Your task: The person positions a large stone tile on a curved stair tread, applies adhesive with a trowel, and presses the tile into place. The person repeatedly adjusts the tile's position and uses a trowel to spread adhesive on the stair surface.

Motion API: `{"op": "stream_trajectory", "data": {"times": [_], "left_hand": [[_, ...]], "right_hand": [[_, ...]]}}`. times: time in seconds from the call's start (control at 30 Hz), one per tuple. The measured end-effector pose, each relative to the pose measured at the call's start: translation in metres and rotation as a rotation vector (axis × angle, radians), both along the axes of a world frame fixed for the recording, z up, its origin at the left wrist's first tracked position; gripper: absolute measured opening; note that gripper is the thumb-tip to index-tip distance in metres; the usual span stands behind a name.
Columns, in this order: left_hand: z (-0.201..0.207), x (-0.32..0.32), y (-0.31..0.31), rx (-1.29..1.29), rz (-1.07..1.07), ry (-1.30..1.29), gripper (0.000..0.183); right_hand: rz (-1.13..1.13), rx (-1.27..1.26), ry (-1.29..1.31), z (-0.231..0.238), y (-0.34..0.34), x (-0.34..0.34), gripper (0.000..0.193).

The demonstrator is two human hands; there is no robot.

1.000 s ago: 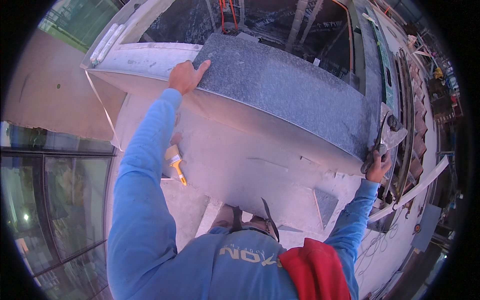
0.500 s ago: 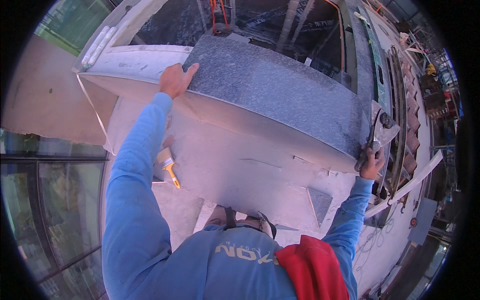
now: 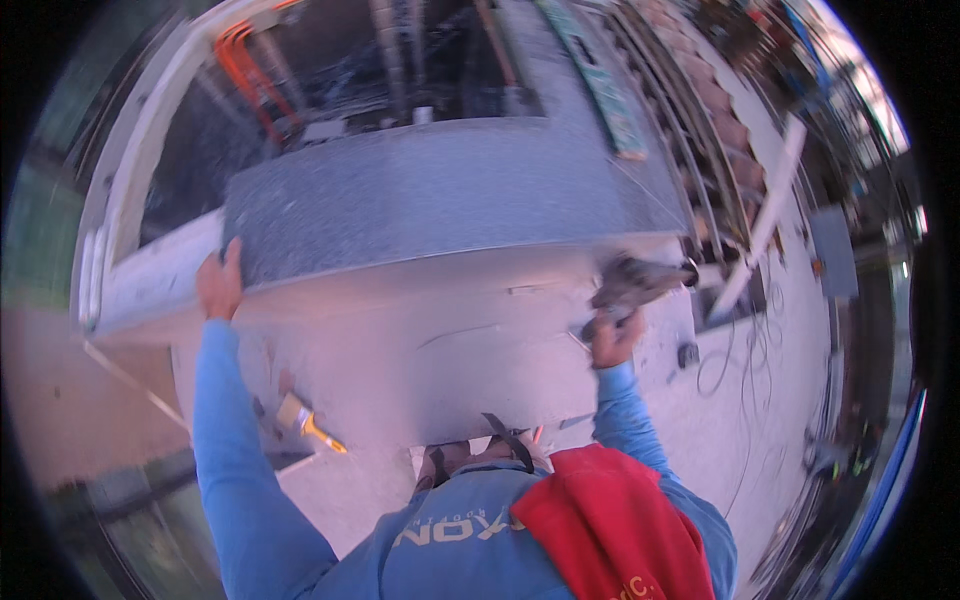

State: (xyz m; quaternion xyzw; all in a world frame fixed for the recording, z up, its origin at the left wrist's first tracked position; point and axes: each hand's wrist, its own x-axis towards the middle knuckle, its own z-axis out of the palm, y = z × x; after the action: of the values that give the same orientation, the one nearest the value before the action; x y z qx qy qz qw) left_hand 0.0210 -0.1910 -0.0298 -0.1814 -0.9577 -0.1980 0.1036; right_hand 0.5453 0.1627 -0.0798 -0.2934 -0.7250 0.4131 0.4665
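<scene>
A long grey stone slab [image 3: 440, 195] lies along the top of a low pale wall [image 3: 400, 290]. At the slab's left front corner my left hand [image 3: 220, 285] grips its edge, the thumb up against the stone. My right hand [image 3: 615, 340] is closed round the handle of a trowel [image 3: 640, 280], whose grey blade is smeared by motion. The trowel is in front of the slab's right end, apart from it. On the floor below my left hand lies a paintbrush [image 3: 312, 425] with a yellow handle and pale bristles.
Behind the slab is a dark recess [image 3: 350, 70] with orange pipes [image 3: 250, 75]. A green spirit level [image 3: 595, 85] lies at the far right, beside metal bars and reddish tiles [image 3: 715, 120]. Further right are a white plank [image 3: 765, 215], loose cable [image 3: 755, 360] and a grey board [image 3: 833, 250].
The view has swung to the right. My right hand has brought the trowel from the slab's right end to in front of it. My left hand stays on the slab's left corner.
</scene>
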Motion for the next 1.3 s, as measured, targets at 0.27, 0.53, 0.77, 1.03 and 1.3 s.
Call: {"op": "stream_trajectory", "data": {"times": [0.27, 0.53, 0.77, 1.03, 1.3], "left_hand": [[-0.008, -0.008, -0.005, -0.032, -0.145, 0.083, 0.062], [-0.008, -0.005, -0.003, 0.021, -0.21, 0.149, 0.06], [-0.015, -0.013, -0.01, 0.054, -0.27, 0.167, 0.055], [-0.028, -0.035, -0.034, 0.012, -0.278, 0.171, 0.051], [-0.031, -0.036, -0.037, -0.042, -0.299, 0.141, 0.048]], "right_hand": [[-0.438, -0.579, -0.435, -0.178, -0.038, 0.112, 0.058], [-0.701, -0.694, -0.777, -0.313, 0.044, 0.189, 0.081], [-0.775, -0.694, -0.999, -0.339, 0.059, 0.188, 0.083], [-0.799, -0.592, -1.135, -0.347, 0.05, 0.165, 0.073], [-0.681, -0.648, -1.521, -0.29, 0.057, 0.147, 0.075]]}}
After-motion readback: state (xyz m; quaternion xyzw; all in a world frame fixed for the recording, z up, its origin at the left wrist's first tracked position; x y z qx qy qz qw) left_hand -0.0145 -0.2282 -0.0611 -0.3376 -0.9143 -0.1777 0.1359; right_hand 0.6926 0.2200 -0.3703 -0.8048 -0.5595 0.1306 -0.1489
